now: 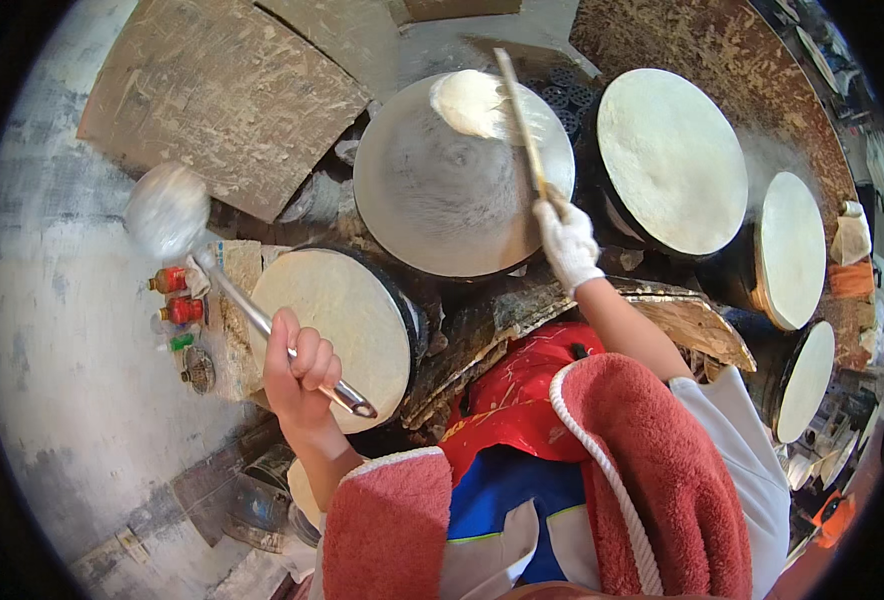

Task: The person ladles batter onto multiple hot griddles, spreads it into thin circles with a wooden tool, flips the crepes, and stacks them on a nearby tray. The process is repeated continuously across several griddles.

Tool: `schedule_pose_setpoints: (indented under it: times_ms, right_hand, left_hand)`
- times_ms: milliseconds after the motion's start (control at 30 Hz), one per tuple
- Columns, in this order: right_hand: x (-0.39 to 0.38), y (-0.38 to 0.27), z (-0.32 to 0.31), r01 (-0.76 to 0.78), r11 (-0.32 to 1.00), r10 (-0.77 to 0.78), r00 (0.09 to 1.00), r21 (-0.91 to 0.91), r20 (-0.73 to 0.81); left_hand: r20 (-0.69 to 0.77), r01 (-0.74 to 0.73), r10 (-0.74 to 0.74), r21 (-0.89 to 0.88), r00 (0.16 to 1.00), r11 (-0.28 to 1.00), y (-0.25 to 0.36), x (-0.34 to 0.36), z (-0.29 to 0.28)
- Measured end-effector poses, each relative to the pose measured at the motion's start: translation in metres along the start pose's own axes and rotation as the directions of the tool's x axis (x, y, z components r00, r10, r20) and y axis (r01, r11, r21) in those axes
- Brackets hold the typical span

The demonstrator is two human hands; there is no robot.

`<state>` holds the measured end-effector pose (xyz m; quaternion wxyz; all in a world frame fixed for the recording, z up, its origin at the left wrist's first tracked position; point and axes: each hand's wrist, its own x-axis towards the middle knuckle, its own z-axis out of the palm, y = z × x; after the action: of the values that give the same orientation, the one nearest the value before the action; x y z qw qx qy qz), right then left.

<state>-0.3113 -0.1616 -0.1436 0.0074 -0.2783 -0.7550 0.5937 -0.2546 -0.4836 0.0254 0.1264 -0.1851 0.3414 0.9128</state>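
My bare left hand (302, 365) is closed round the metal handle of a large ladle (168, 212), its bowl raised at the left. In a white glove, my right hand (568, 245) grips a long, flat wooden spreader (522, 120) that reaches over the round grey griddle (432, 195). A pool of pale batter (470, 103) lies at the griddle's far edge, against the spreader's left side. Near my left hand, a second griddle carries a pale round flatbread sheet (337, 320).
More round griddles bear pale sheets at the right: a big one (672, 160), a narrower one (794, 250) and another (805, 382). Red-labelled bottles (172, 280) stand at the left. Brown boards (227, 100) lie at the far left. A red towel (662, 480) hangs over my shoulders.
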Motion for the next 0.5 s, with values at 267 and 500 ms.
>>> schedule_pose_setpoints:
  times_ms: [267,500]
  right_hand:
    - [0.013,-0.011,0.015,0.039,0.979,0.033,0.937,-0.198,0.348]
    - [0.074,-0.018,-0.036,0.098,0.977,-0.046,0.964,-0.191,0.261]
  left_hand:
    - [-0.091,0.035,-0.03,0.048,0.995,0.998,-0.039,-0.027,-0.016]
    - [-0.336,-0.119,0.109,-0.007,0.936,0.993,-0.045,-0.055,-0.009]
